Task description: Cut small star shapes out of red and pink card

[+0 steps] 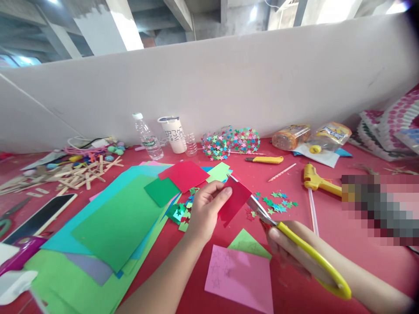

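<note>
Pinched between the thumb and fingers of my left hand [207, 207] is a piece of red paper [237, 200], held up above the table. My right hand [288, 246] grips a pair of scissors [304, 248] with yellow handles, and their metal blades lie across the red paper's right edge. Below the hands rests a pink sheet [240, 279] with pencilled stars, partly over a light green sheet [250, 244]. Small cut paper stars [278, 203] lie scattered behind the scissors. Green and blue scraps [180, 213] sit left of my left hand.
Stacked coloured paper [121, 218] covers the left side. Along the wall stand a water bottle [149, 139], a white cup [173, 135] and star-covered ball shapes [218, 144]. A yellow utility knife [265, 160] and a yellow glue gun [319, 181] lie to the right; wooden sticks [88, 174] are far left.
</note>
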Motion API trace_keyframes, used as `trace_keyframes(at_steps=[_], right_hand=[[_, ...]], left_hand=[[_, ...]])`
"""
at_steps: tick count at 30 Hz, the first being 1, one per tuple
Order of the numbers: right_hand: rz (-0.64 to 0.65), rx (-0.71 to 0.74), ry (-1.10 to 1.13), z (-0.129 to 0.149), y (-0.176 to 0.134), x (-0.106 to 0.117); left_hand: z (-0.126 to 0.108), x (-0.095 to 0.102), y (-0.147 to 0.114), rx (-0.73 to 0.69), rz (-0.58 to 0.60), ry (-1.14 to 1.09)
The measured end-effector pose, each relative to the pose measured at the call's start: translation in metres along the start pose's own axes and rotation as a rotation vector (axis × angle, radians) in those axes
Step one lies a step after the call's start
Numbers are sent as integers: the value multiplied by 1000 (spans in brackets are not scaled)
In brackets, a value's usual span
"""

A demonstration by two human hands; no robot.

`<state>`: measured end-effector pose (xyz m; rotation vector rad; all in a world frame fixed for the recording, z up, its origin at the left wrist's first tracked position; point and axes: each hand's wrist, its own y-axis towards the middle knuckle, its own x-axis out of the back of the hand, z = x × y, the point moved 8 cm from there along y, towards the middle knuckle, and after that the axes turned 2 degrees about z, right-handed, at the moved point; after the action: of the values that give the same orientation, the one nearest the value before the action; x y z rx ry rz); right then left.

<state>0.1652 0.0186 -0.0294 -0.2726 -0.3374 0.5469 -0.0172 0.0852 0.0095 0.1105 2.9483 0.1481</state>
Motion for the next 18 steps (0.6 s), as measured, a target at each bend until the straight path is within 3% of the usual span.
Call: trace_keyframes(at_steps=[6, 11, 18], right_hand=[[-29, 28, -7, 10, -2, 2], [-27, -60, -11, 4, 0, 2], [-198, 35, 143, 0, 3, 13]], left_hand=[[2, 1, 0, 0, -13, -28], [1, 2, 0, 48, -46, -115], [22, -6, 1, 286, -58, -586]])
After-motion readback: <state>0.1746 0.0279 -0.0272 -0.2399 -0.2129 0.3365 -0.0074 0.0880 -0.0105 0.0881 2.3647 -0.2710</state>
